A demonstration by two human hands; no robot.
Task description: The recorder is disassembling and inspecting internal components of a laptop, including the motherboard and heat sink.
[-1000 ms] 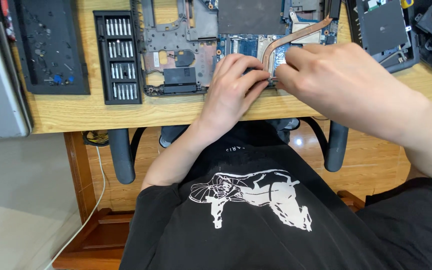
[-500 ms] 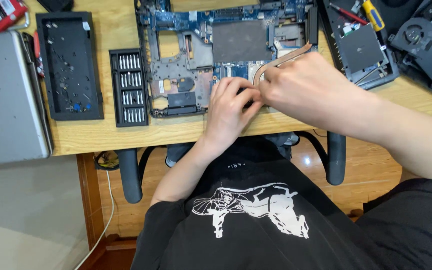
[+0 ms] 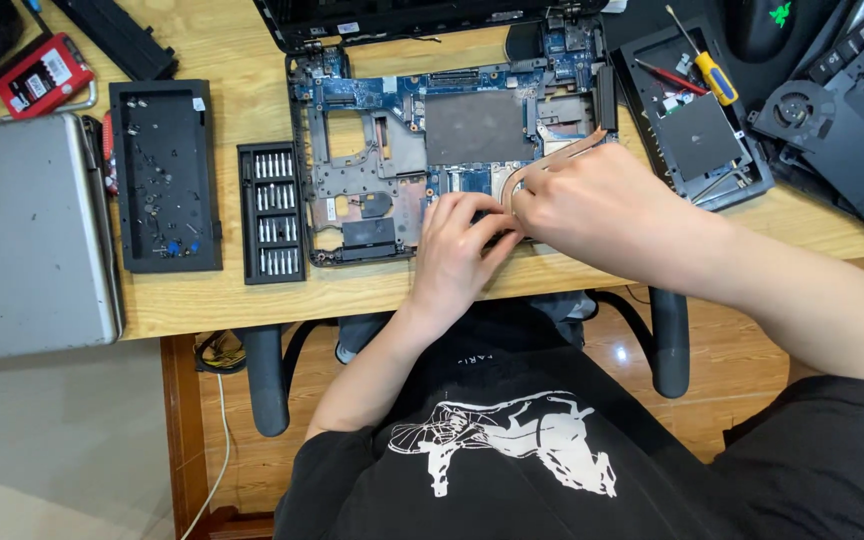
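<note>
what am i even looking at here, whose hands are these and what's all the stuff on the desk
This is one picture from a camera worn on a person's head, looking down at their own two bare hands and lap. No machine is involved.

On the wooden desk lies an opened laptop base with its blue circuit board bare. The left hand and right hand meet at its near edge, around the end of a curved copper pipe; exactly what the fingers pinch is hidden.

To the left sit a case of screwdriver bits, a black tray with small screws and a grey closed laptop. To the right are a yellow-handled screwdriver and a black fan.
</note>
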